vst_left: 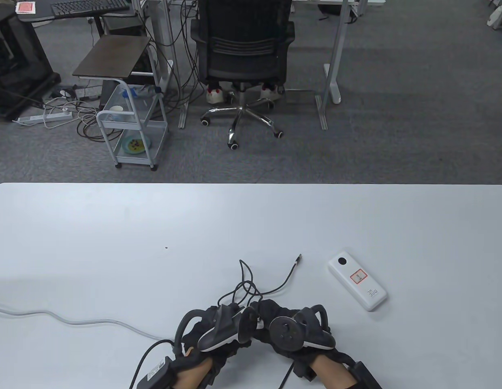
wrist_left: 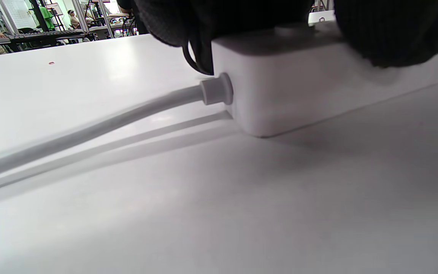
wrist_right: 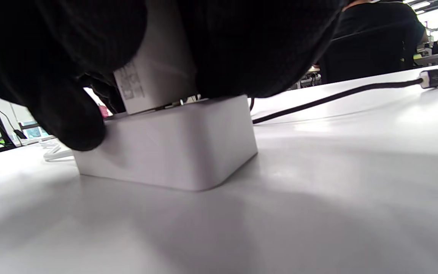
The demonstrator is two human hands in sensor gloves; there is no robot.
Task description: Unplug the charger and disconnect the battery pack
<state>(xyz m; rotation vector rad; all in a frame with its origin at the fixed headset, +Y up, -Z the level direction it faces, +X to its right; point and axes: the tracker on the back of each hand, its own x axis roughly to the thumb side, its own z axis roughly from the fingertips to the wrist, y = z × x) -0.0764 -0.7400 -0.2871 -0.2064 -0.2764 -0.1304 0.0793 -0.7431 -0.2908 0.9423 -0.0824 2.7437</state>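
Right hand (vst_left: pixel 293 330) grips charger (wrist_right: pixel 154 76) near table (vst_left: pixel 113 243) front edge.

Both hands lay close together at 6 o'clock; left hand (vst_left: pixel 218 330) pressed downward, fingers curled, while right hand (vst_left: pixel 293 330) closed its grip, fingers bent.

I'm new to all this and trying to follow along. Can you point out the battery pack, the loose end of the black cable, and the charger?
battery pack (vst_left: pixel 357 286), table view, middle of its white top face.
loose cable end (vst_left: pixel 298 257), table view, metal plug tip.
charger (wrist_right: pixel 154 80), right wrist view, white labelled side.
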